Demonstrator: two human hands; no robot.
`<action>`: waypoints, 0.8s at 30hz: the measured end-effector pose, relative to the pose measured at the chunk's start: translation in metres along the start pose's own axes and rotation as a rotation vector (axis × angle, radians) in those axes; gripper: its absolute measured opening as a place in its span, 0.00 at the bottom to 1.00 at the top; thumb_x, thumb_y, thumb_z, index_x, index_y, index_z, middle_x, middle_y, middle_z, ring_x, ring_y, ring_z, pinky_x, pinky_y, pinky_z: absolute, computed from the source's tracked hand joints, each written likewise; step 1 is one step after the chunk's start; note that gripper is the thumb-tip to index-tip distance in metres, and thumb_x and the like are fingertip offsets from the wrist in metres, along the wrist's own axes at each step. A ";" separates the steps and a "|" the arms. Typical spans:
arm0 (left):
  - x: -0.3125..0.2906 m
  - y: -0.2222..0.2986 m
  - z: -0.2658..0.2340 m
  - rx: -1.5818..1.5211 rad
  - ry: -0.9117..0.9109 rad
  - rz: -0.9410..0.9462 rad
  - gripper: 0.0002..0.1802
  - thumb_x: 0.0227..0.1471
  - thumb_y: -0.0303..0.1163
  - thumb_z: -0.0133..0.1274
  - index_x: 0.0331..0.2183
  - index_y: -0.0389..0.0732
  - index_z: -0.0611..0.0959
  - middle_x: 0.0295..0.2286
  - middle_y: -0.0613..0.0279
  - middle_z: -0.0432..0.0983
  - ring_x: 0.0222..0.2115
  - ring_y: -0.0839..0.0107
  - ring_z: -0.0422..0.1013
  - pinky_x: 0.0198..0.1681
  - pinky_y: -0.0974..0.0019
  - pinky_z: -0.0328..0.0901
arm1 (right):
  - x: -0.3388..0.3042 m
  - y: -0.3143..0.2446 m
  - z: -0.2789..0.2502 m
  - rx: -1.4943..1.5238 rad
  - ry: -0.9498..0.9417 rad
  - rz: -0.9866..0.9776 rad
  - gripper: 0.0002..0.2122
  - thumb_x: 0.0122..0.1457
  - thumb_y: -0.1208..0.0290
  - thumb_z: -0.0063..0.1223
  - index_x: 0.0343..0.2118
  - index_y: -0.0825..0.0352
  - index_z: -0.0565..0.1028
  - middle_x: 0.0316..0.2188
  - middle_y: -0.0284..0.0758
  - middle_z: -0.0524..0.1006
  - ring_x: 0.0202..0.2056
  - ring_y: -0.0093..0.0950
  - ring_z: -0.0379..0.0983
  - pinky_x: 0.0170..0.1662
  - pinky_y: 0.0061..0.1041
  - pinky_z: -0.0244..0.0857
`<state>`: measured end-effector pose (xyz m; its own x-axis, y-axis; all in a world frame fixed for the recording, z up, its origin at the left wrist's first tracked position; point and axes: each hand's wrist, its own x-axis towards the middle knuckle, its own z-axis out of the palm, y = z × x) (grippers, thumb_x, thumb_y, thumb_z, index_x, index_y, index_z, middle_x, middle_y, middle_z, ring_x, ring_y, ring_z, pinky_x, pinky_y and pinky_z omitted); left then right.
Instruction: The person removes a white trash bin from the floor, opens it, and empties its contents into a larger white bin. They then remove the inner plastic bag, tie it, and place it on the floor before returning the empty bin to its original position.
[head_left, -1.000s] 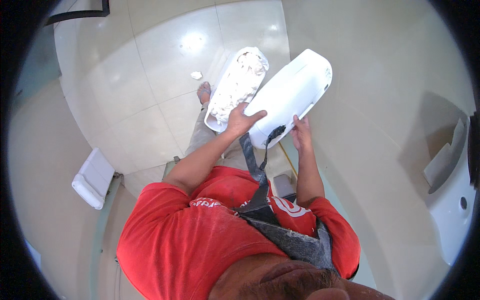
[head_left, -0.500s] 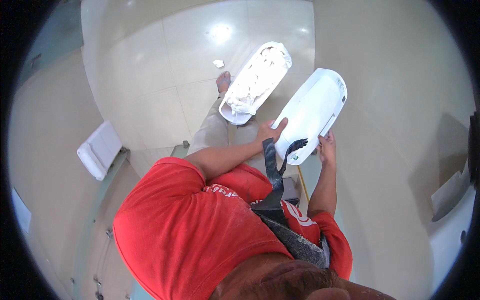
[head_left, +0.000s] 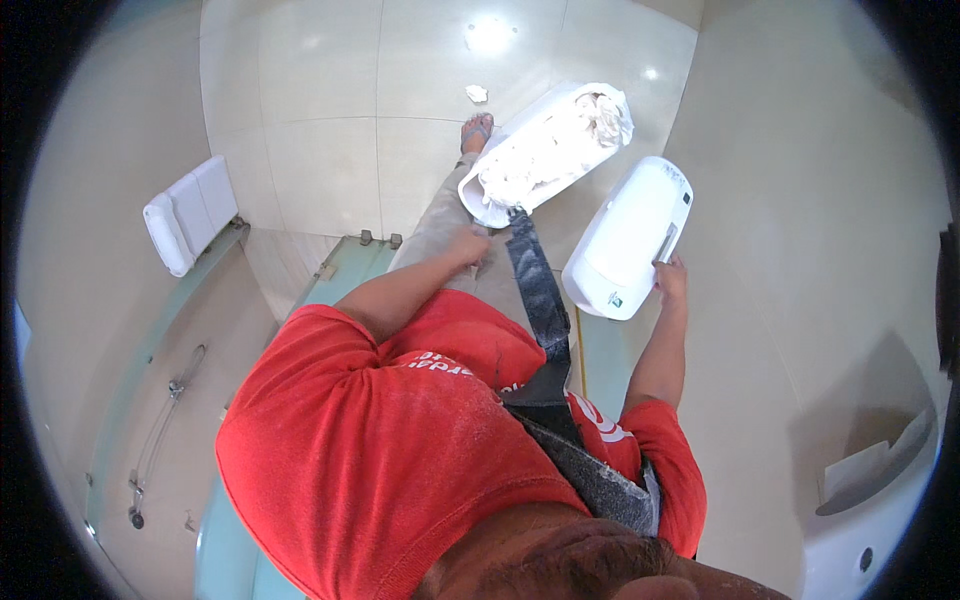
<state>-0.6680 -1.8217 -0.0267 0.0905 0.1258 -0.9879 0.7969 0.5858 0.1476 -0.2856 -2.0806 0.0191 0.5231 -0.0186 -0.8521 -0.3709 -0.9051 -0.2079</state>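
A white oblong bin (head_left: 477, 203), with a white liner, is filled with crumpled white tissue (head_left: 550, 150). It lies slanted above my legs. My left hand (head_left: 468, 246) is by the bin's near end, over my trouser leg; its fingers are partly hidden, so whether it touches the bin is unclear. My right hand (head_left: 671, 278) grips the right edge of a white oblong lid (head_left: 628, 240). The lid shows a smooth face, a slot along its side and a small green mark. A gap separates the lid from the bin.
A loose tissue wad (head_left: 476, 94) lies on the tiled floor near my foot. Left are a white wall-mounted box (head_left: 190, 215), a glass panel edge (head_left: 190, 290) and a hand shower (head_left: 137, 518). A black strap (head_left: 540, 285) hangs from my chest. A white basin (head_left: 845, 550) is lower right.
My left hand has let go of the lid and moved left to the bin's near end. The lid has turned in my right hand. The bin lies at a flatter slant. My view has shifted.
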 end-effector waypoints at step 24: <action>0.042 0.002 -0.080 -0.192 0.240 0.051 0.23 0.53 0.35 0.56 0.51 0.38 0.79 0.30 0.57 0.80 0.21 0.69 0.73 0.26 0.65 0.73 | -0.188 -0.227 -0.013 -1.062 -0.072 -0.933 0.23 0.61 0.75 0.49 0.61 0.53 0.71 0.38 0.44 0.76 0.40 0.42 0.71 0.49 0.39 0.64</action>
<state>-0.7106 -1.7517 -0.0637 -0.0343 0.3310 -0.9430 0.6657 0.7114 0.2255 -0.2903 -1.8774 0.2326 0.2000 0.7477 -0.6332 0.8465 -0.4573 -0.2727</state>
